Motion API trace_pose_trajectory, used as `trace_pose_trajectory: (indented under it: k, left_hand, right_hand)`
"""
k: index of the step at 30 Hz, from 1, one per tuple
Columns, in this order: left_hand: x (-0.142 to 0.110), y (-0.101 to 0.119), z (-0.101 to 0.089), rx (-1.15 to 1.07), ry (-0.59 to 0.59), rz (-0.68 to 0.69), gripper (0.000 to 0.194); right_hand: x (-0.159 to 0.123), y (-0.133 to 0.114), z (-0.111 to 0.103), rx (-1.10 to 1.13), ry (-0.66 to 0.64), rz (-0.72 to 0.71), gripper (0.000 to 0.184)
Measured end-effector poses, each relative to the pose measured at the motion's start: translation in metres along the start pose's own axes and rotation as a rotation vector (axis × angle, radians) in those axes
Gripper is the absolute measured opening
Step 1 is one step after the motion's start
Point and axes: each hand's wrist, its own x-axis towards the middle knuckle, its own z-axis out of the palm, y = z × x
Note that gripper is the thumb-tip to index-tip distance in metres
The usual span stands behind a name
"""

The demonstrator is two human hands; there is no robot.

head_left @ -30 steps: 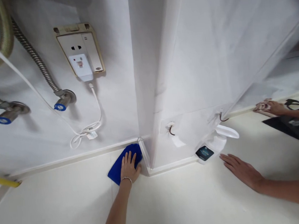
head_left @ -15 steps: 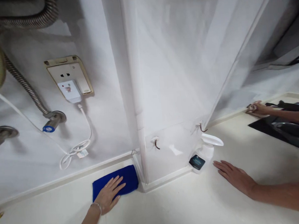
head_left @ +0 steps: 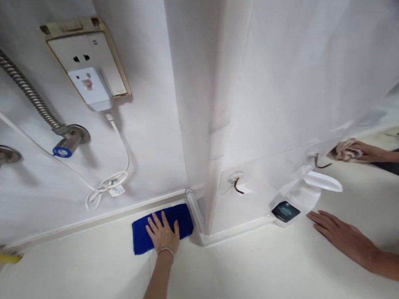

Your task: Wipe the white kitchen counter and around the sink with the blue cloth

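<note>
My left hand [head_left: 163, 235], with a thin bracelet at the wrist, lies flat with its fingers spread on a folded dark blue cloth [head_left: 140, 239]. The cloth rests on the white counter [head_left: 236, 279], against the foot of the wall and just left of the column corner. My right hand is not in view. At the right, a co-worker's hand [head_left: 348, 244] lies flat on the counter beside a white bottle [head_left: 286, 211] with a dark label. Farther back, another hand [head_left: 367, 151] from the right grips a crumpled light cloth [head_left: 346, 150].
The white column [head_left: 266, 85] juts out between both counter sections and bears small hooks [head_left: 238, 185]. On the left wall are an outlet with a white plug [head_left: 91, 88], its bundled cord [head_left: 103, 188] and valves [head_left: 71, 140]. A yellow object [head_left: 5, 257] sits at far left.
My view has shifted and come closer to the wall. My left hand has turned, fingers now pointing toward the wall. The blue cloth and the co-worker's flat hand stay about where they were.
</note>
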Motion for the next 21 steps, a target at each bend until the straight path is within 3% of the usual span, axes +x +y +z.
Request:
trace_pose_trajectory:
  k: [7, 13, 17, 21]
  left_hand:
    - [0.022, -0.001, 0.012, -0.148, 0.043, 0.107, 0.072]
    - [0.025, 0.005, 0.008, -0.103, 0.082, 0.070, 0.069]
    - [0.021, 0.005, 0.000, -0.062, 0.033, 0.047, 0.069]
    - [0.002, 0.002, 0.000, -0.001, 0.047, 0.018, 0.069]
  right_hand:
    - [-0.014, -0.023, 0.014, 0.140, 0.031, 0.035, 0.062]
    - [-0.014, -0.019, 0.015, -0.390, 0.031, -0.167, 0.070]
    - [-0.016, -0.024, 0.019, -0.519, 0.069, -0.312, 0.075]
    - [-0.011, -0.045, 0.024, -0.703, 0.172, -0.443, 0.079]
